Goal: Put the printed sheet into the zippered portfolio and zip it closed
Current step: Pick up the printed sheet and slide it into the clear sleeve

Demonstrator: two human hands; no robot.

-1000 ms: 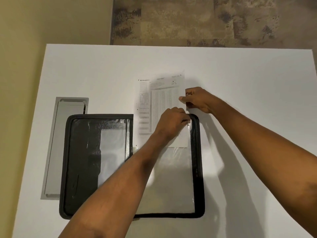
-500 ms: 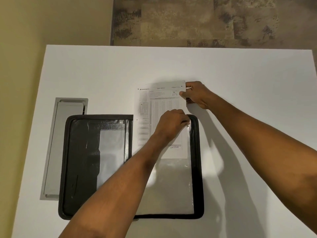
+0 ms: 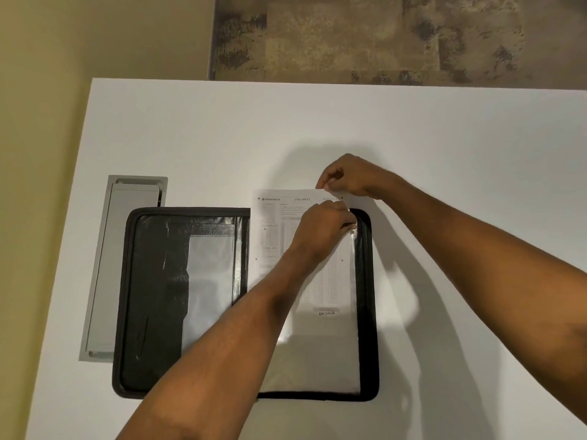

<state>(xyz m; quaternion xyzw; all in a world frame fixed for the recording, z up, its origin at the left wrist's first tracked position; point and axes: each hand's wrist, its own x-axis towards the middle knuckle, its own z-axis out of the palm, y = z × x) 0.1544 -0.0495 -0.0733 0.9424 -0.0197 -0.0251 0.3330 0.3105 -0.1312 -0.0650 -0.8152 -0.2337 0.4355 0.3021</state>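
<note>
A black zippered portfolio (image 3: 152, 300) lies open flat on the white table (image 3: 444, 147). Its right half holds a clear sleeve. The printed sheet (image 3: 273, 236) sits partly inside that sleeve, its top strip sticking out past the portfolio's far edge. My right hand (image 3: 352, 177) pinches the sheet's top right corner. My left hand (image 3: 324, 230) pinches the sleeve's upper edge near the portfolio's top right corner, over the sheet. My left forearm crosses the portfolio's middle and hides part of the sheet.
A grey rectangular hatch (image 3: 127, 249) is set into the table just left of the portfolio. Patterned flooring (image 3: 381, 36) shows beyond the table's far edge, and a beige wall (image 3: 63, 58) stands at the left.
The sheet has slid toward me, deeper into the sleeve, with less of it sticking out at the top. My right hand followed it down; my left hand stayed at the sleeve's edge.
</note>
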